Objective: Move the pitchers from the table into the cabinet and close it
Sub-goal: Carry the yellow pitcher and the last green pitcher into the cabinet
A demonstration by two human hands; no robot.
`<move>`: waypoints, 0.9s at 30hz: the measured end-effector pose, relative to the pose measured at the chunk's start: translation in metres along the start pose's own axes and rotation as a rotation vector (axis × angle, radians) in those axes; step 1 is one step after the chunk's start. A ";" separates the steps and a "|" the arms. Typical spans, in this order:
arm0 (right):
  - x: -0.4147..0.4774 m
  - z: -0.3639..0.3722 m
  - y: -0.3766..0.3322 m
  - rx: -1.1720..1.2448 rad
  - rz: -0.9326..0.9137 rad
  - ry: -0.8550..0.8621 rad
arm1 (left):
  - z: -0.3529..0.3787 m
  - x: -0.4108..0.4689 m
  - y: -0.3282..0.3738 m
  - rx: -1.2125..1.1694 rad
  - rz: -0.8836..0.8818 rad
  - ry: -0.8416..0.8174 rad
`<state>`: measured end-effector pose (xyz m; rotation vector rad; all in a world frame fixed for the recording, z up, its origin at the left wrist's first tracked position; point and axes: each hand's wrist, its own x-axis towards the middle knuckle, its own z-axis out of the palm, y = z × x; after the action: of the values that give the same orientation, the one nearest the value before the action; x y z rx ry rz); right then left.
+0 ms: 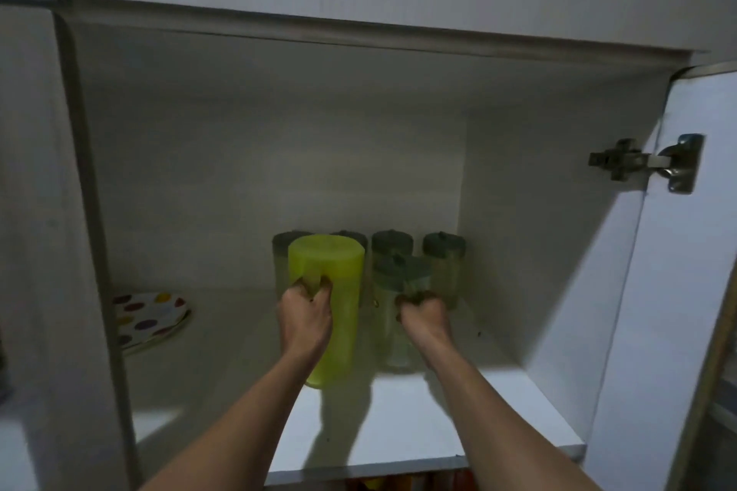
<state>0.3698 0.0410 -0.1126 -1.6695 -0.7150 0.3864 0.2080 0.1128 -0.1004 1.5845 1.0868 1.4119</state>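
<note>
Placing two at once: left hand [305,317] wrapped around yellow-green pitcher [333,307], right hand [422,313] clenched on clear pitcher [399,315], both on cabinet shelf [399,431]. Four pitchers [393,245] already behind. Door [686,251] open; closing remains.

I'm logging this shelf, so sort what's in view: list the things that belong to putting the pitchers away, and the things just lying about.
Job:
yellow pitcher, in left hand grip
clear pitcher, in right hand grip
pitchers at the back
cabinet door, open

Lying about:
spotted plates, left on the shelf
</note>
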 end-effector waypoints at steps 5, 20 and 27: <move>0.034 0.019 0.019 -0.099 -0.030 -0.036 | 0.020 0.015 -0.006 0.097 0.005 0.065; 0.099 0.051 0.050 -0.180 -0.010 -0.100 | 0.036 0.050 -0.018 0.198 -0.056 0.044; 0.068 0.036 0.015 -0.351 -0.004 -0.148 | 0.029 0.047 -0.009 0.406 -0.040 0.022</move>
<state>0.4024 0.1107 -0.1270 -1.9825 -0.9364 0.4011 0.2370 0.1606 -0.0951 1.8158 1.4801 1.2368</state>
